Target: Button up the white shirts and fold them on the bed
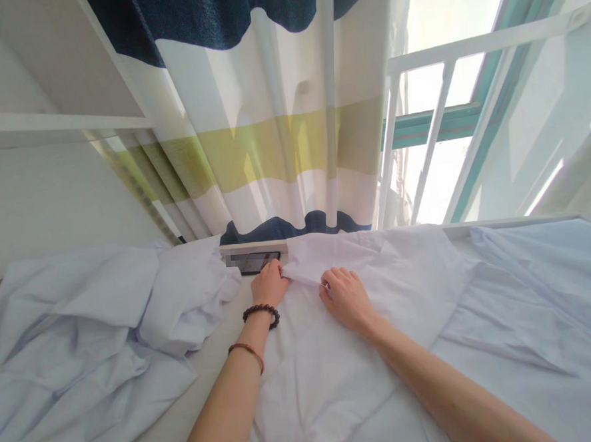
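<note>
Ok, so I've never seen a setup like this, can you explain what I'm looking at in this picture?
There's no machine here: it's one picture from a camera worn on a person's head, looking forward and down at their own bare hands. A white cloth is spread in front of them, with bunched white fabric to the left. The left hand appears to pinch the cloth's edge, beside a phone. The right hand rests on the cloth with curled fingers; whether it grips is unclear. Beyond are a striped curtain and a white railing.
</note>
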`<state>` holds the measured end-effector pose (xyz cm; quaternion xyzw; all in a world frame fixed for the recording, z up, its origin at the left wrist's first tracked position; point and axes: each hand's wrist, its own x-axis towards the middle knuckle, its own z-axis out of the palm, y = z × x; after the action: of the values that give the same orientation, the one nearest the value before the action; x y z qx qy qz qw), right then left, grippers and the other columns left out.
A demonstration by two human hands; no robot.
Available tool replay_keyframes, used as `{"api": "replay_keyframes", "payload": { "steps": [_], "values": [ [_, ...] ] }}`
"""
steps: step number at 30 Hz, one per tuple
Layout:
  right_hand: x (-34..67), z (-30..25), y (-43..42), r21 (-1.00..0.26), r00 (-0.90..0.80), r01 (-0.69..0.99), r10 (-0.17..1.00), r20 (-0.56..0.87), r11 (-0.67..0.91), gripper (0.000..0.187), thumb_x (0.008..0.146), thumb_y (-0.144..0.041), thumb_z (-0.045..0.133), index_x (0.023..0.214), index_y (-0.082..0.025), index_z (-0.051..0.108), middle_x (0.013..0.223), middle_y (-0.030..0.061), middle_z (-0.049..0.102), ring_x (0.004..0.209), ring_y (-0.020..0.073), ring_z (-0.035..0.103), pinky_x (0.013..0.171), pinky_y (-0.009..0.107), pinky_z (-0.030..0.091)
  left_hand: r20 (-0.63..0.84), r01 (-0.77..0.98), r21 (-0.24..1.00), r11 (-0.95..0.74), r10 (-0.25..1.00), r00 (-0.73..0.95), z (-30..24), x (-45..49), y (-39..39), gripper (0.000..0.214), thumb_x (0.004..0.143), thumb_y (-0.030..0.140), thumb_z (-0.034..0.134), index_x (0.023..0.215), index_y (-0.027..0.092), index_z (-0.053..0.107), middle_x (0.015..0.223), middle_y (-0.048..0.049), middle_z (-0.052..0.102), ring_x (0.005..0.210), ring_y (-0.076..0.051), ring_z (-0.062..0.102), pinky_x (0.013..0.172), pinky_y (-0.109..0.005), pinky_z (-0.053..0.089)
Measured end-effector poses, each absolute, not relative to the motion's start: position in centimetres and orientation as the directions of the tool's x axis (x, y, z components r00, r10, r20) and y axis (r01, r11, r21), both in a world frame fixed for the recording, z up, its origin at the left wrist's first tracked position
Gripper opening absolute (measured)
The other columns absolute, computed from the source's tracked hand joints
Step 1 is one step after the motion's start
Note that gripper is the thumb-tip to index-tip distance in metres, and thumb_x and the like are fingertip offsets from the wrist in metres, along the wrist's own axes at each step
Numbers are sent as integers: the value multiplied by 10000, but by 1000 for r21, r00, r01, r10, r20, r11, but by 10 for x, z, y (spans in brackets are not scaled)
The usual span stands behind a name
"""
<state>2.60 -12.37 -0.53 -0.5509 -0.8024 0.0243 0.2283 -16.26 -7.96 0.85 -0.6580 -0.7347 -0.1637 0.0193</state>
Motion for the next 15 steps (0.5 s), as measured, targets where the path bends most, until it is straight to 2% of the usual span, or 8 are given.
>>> {"api": "replay_keyframes", "payload": {
  "steps": [4,8,10,15],
  "values": [
    [27,-7,-126,-256,-330,857,859,392,447,117,887,-165,496,868,-191,608,908,48,667,861,197,560,777,314,339,248,988,150,27,967,-64,13,-167,-81,295,851,84,479,1090,210,598,999,-101,715,897,-274,692,745,-346,500],
    [27,-9,-125,-231,-380,843,841,385,487,67,814,-154,553,796,-200,597,863,43,664,822,194,552,766,311,331,271,993,96,-70,962,41,13,-170,-89,459,871,53,442,1259,268,562,1263,-69,623,962,-225,678,763,-308,510],
    [27,-9,-125,-230,-382,842,840,386,488,62,808,-161,554,784,-202,594,850,44,663,814,194,548,766,311,327,296,988,52,-148,947,126,12,-171,-90,464,878,44,417,1241,270,598,1315,-59,583,1021,-222,657,754,-298,516],
    [28,-8,-126,-223,-377,849,845,379,479,70,815,-178,540,780,-201,596,814,44,665,810,201,548,766,318,316,277,960,21,-281,924,264,9,-179,-91,351,885,73,464,1062,251,711,1165,-24,680,1071,-210,634,820,-287,515]
  ]
}}
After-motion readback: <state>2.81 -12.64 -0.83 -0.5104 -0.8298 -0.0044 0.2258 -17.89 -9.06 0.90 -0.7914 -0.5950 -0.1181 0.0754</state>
